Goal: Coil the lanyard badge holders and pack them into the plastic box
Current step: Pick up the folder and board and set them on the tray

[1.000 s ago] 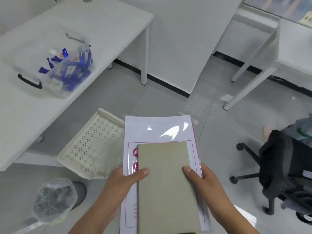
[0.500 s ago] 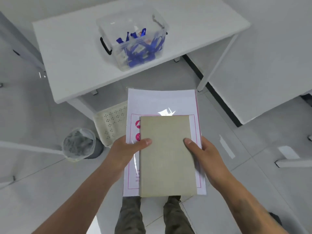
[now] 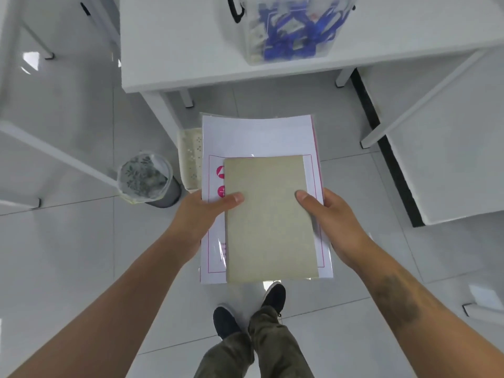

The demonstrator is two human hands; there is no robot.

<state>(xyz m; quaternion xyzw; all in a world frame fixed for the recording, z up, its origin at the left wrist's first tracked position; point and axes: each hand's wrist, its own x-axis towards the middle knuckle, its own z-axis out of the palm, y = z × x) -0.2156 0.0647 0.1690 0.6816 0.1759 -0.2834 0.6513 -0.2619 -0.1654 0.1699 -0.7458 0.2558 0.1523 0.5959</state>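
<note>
Our left hand [image 3: 200, 214] and right hand [image 3: 336, 219] grip a grey notebook [image 3: 268, 219] on a plastic-sleeved sheet [image 3: 256, 135]; the plastic box [image 3: 289, 31] of blue lanyards (seemingly packed) sits beyond on the counter [image 3: 177, 47], so next we set these down

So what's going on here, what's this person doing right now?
A person stands at a white table, holding a stack in both hands: a grey-green notebook on top of a clear sleeve of white papers. The left hand and right hand each grip a side, thumbs on top. The plastic box on the table already holds blue lanyards; neither hand touches it.
</note>
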